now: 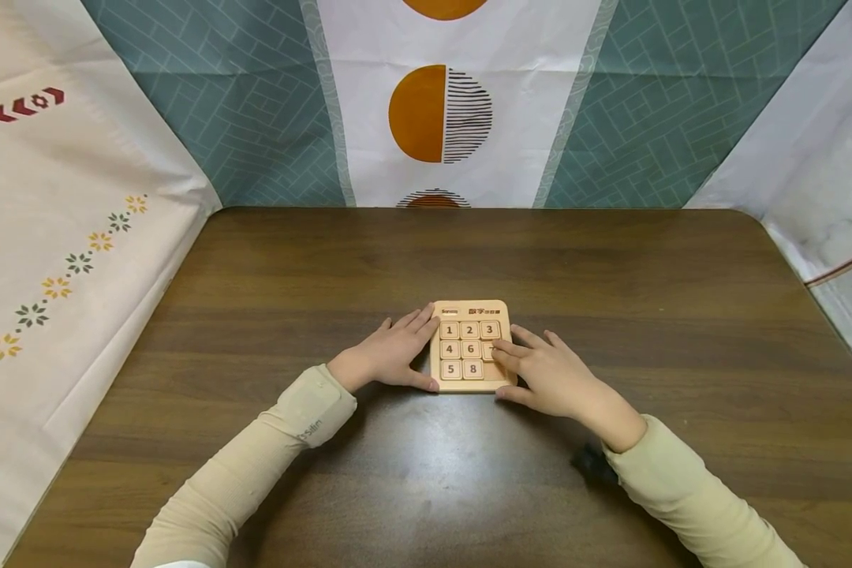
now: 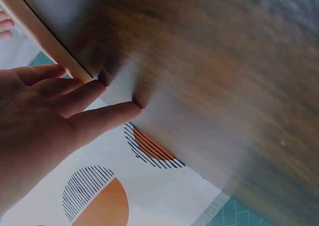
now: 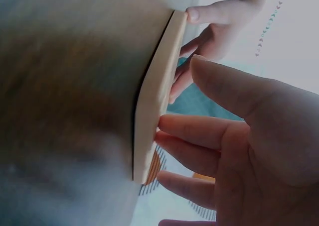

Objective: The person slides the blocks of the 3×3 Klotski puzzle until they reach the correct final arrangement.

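A square wooden number slide puzzle (image 1: 457, 386) lies flat on the table, its tiles reading 1, 2, 3 in the top row, 4, 6 and a partly covered tile in the middle, 5 and 8 at the bottom. The bottom right slot holds no tile. Along the puzzle's left edge rests my left hand (image 1: 394, 353), fingers straight near the top and thumb at the lower corner. My right hand (image 1: 552, 377) lies over the right edge, its fingertips touching the partly covered tile (image 1: 488, 352). The right wrist view shows the puzzle's side (image 3: 154, 96) and the right fingers (image 3: 194, 129) on top.
The brown wooden table (image 1: 426, 489) runs to a patterned cloth (image 1: 369, 102) at the back. White cloth with printed flowers (image 1: 57, 288) hangs at the left. A small dark object (image 1: 595, 463) is partly visible by the right wrist.
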A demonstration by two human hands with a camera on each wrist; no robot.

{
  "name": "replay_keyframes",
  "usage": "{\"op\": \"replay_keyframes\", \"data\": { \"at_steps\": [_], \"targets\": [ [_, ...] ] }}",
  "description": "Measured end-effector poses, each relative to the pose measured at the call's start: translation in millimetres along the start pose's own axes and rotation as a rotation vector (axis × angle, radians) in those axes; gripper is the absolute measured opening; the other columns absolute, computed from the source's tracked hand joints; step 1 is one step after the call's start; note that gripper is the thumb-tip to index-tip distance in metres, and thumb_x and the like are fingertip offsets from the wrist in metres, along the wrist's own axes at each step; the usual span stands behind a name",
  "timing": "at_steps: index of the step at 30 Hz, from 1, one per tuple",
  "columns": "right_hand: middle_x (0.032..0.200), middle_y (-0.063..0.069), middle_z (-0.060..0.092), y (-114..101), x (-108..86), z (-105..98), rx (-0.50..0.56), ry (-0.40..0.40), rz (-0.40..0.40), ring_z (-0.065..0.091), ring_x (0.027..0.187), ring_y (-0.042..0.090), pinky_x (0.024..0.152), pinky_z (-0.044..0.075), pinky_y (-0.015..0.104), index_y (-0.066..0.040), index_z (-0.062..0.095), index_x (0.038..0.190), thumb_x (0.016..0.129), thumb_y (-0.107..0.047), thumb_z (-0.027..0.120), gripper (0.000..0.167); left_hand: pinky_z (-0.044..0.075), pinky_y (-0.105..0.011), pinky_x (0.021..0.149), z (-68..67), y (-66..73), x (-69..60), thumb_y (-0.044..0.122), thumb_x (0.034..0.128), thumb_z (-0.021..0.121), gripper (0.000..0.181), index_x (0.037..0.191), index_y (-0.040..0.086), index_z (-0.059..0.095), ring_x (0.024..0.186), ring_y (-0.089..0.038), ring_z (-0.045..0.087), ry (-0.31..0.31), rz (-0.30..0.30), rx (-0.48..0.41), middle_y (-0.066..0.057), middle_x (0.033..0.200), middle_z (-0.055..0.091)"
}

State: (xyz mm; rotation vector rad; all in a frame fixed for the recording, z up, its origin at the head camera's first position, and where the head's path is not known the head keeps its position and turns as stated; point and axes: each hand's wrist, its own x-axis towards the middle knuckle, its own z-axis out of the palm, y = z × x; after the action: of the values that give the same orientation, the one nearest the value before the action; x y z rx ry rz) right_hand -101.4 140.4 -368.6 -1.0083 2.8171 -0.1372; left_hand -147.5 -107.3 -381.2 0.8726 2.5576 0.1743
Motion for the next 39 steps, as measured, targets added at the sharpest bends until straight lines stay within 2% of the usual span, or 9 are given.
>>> {"op": "replay_keyframes", "data": {
  "at_steps": [7,15,25,33,39],
  "targets": [
    [0.137,0.006,0.045,0,0.1,0,0.005,-0.013,-0.012,0.030,0.130,0.033,0.094,0.026,0.062,-0.006,0.052,0.130,0.085,-0.042,0.060,0.058,0.019,-0.058,0.101,0.5,0.9,-0.2,0.059,0.0756,0.062,0.103,0.146,0.003,0.012,0.137,-0.029,0.009,-0.004,-0.001,-0.003,-0.012,0.152,-0.003],
    [0.137,0.005,0.044,-15,-5.1,2,0.066,-0.039,-0.175,0.029,0.131,0.031,0.095,0.025,0.061,-0.009,0.050,0.132,0.085,-0.046,0.057,0.060,0.019,-0.058,0.101,0.5,1.5,0.6,0.060,0.0756,0.061,0.103,0.146,0.003,0.012,0.137,-0.030,0.010,-0.004,0.000,0.000,-0.012,0.152,-0.002],
    [0.133,0.006,0.049,-8,-15.9,-4,0.078,-0.057,-0.124,0.033,0.129,0.032,0.094,0.026,0.061,-0.009,0.055,0.127,0.086,-0.042,0.058,0.053,0.019,-0.058,0.101,0.4,1.0,0.0,0.060,0.0753,0.062,0.103,0.146,0.003,0.012,0.137,-0.029,0.009,-0.002,0.000,-0.010,-0.012,0.152,-0.002],
    [0.134,0.006,0.048,-1,-20.5,-5,0.089,-0.052,-0.125,0.033,0.129,0.033,0.093,0.029,0.061,-0.010,0.055,0.128,0.086,-0.040,0.058,0.051,0.018,-0.058,0.101,0.3,0.3,0.8,0.061,0.0752,0.061,0.103,0.146,0.003,0.012,0.137,-0.029,0.008,-0.003,-0.001,-0.007,-0.011,0.152,-0.003],
    [0.133,0.007,0.048,-3,-18.0,-5,0.090,-0.044,-0.131,0.033,0.129,0.033,0.095,0.027,0.061,-0.009,0.054,0.129,0.086,-0.040,0.059,0.053,0.018,-0.058,0.101,-0.2,-0.3,0.7,0.060,0.0751,0.062,0.104,0.146,0.003,0.012,0.137,-0.029,0.008,0.000,0.001,-0.006,-0.012,0.152,-0.003]
  ]
}}
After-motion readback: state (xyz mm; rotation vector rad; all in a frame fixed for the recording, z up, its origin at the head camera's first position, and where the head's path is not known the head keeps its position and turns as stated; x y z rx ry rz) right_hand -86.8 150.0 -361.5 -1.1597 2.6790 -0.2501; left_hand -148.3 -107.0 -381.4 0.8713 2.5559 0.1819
